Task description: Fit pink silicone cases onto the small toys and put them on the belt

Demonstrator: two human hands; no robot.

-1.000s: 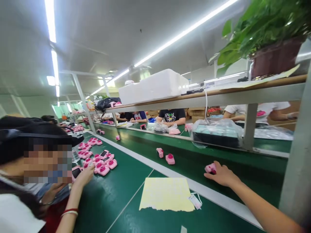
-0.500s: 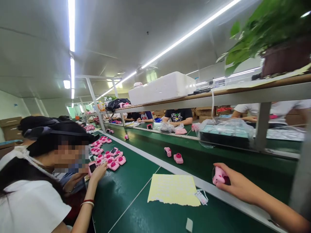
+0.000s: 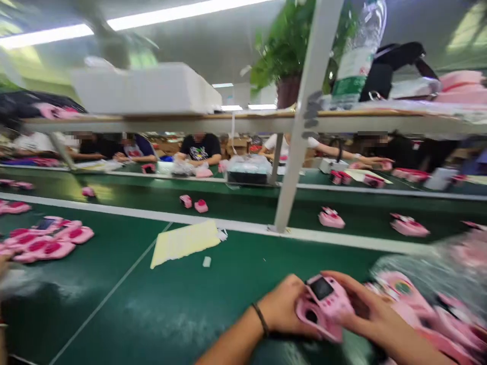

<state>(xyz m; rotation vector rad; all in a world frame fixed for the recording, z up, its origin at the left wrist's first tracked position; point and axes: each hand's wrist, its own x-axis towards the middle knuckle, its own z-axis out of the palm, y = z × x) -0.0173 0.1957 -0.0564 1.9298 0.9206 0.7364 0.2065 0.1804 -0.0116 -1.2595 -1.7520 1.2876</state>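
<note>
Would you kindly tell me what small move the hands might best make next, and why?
Perhaps ease the pink screen panel into line with the pink shell: the left hand and right hand hold the pair, which seem tilted apart rather than flush.

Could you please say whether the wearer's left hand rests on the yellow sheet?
No, the left hand grips a pink camera casing, apart from the yellow sheet.
</note>
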